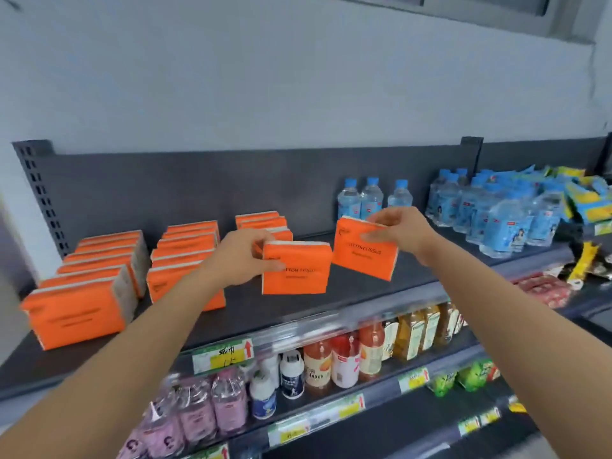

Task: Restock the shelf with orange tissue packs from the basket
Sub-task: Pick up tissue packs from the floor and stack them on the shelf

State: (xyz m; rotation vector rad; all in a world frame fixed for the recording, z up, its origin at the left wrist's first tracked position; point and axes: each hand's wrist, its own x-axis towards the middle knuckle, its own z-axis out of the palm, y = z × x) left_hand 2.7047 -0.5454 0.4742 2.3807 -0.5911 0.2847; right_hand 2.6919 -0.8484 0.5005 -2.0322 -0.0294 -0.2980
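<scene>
My left hand [243,253] grips the left edge of an orange tissue pack [296,268] that stands upright on the dark top shelf [251,309]. To its right, my right hand [402,230] pinches the top of a second orange tissue pack [362,255], held tilted just over the shelf. Three rows of orange packs stand further left and behind: a left row [82,293], a middle row [185,250] and a short back row [261,221]. The basket is out of view.
Blue-capped water bottles [371,198] stand at the back right, with wrapped bottle bundles [496,213] and blue-yellow packets [586,197] further right. Lower shelves hold juice bottles [344,359], white bottles [291,376] and pink bottle packs [198,412]. Price tags [225,356] line the shelf edges.
</scene>
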